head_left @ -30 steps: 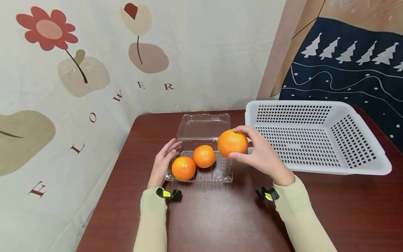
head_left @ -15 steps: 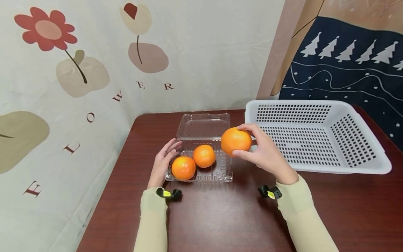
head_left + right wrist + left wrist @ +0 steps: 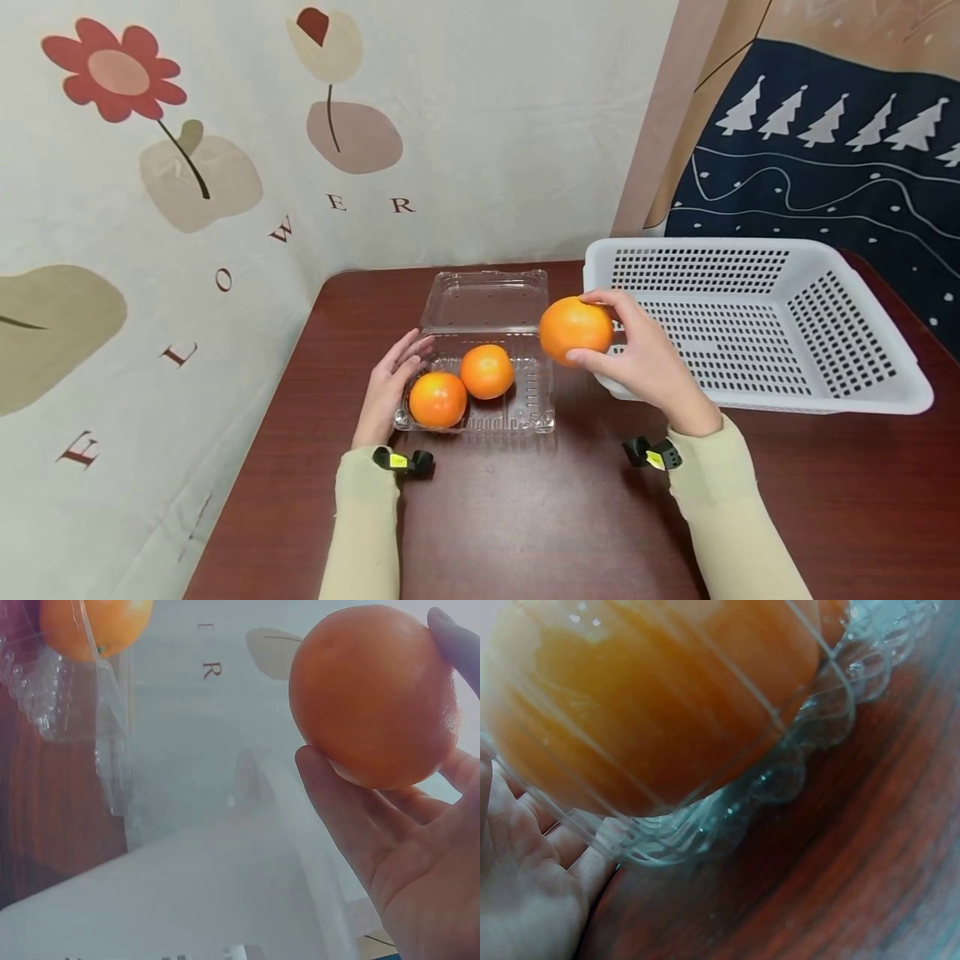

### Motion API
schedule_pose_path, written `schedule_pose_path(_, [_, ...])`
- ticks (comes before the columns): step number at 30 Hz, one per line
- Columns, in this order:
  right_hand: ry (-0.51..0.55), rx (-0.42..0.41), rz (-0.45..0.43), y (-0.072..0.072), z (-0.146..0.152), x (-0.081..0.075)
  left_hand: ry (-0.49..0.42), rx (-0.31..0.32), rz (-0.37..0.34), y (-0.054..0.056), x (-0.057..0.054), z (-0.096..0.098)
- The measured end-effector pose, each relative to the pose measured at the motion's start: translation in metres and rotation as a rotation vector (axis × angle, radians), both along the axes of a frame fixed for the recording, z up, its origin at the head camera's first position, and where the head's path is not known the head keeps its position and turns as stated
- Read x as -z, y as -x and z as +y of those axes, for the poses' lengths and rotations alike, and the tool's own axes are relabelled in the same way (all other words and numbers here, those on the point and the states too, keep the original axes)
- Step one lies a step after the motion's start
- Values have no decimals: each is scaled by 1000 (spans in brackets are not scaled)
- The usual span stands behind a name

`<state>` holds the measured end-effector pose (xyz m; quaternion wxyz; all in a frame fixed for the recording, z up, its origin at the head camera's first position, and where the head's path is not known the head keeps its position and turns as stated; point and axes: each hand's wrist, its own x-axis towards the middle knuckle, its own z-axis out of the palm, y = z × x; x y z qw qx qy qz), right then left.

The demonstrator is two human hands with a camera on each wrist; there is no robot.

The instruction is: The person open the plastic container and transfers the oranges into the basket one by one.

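Note:
In the head view my right hand (image 3: 652, 358) grips an orange (image 3: 576, 330) between thumb and fingers, raised in the gap between the clear plastic clamshell box (image 3: 528, 417) and the white basket. The right wrist view shows this orange (image 3: 373, 697) close up, fingers spread around its underside. My left hand (image 3: 386, 392) rests along the box's left side with fingers extended. Two more oranges, one front left (image 3: 437, 400) and one near the middle (image 3: 487, 372), lie inside the box. Through the clear wall in the left wrist view, an orange (image 3: 652, 705) shows beside my palm (image 3: 525, 877).
A white perforated basket (image 3: 911, 387) stands on the right of the brown table (image 3: 510, 517). The box's clear lid (image 3: 487, 302) lies folded back toward the wall. A curtain with printed flowers (image 3: 480, 125) hangs right behind the table.
My right hand has carried its orange rightward and slightly away from me, from over the box's right side toward the basket. The left hand and the two oranges in the box stay in place.

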<state>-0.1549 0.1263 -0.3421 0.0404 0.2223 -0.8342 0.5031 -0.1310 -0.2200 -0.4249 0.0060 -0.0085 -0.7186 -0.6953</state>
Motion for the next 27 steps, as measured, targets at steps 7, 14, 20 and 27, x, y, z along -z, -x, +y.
schedule_pose_path(7, [-53,35,16,3,9,2,-1,-3,-2,1,1,0])
schedule_pose_path(14, [-64,66,-4,8,17,4,-5,-4,-3,2,1,-1])
schedule_pose_path(20, [-65,79,-25,10,21,3,8,-7,-7,2,1,-1])
schedule_pose_path(27, [-63,89,-23,11,23,2,6,-8,-12,2,1,0])
